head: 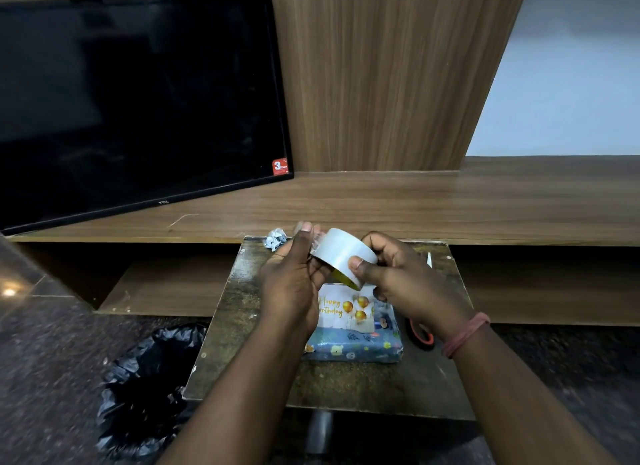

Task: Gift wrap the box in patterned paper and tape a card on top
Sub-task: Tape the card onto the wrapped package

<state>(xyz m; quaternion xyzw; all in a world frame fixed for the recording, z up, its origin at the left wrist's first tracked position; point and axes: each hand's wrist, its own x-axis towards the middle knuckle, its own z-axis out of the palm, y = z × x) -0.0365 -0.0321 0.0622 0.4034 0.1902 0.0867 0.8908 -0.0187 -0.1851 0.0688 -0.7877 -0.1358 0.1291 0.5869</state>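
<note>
Patterned blue paper already covers the box [353,343], which sits approx. centre of the small worn table [346,381], below both hands.

Head view, the only one:
- Wrapping: looks done; near face is closed, no loose flaps seen.
- Card [346,312] ("Happy Birthday", gold balloons) lies flat on top of the box, partly covered by the hands. Whether any tape holds it yet: can't tell.
- Right hand [398,281] grips the tape roll [343,256], thumb pressed on the outer face, fingers curled behind it.
- Left hand [294,274] is at the roll's left edge, thumb and fingers pinching what seems to be the clear free end; the strip itself is hard to make out.
- Judgement: step in hand is pulling a length of tape. Left to do: cut or tear it, fix the card down.

Hidden / unclear:
- Scissors [420,336], orange handle only, just right of the box, mostly behind the right wrist.
- Crumpled paper scrap [275,239] at the table's far edge.
- Box far side & card's left edge blocked by the hands.
- Black bin bag [145,388] on the floor to the left.
</note>
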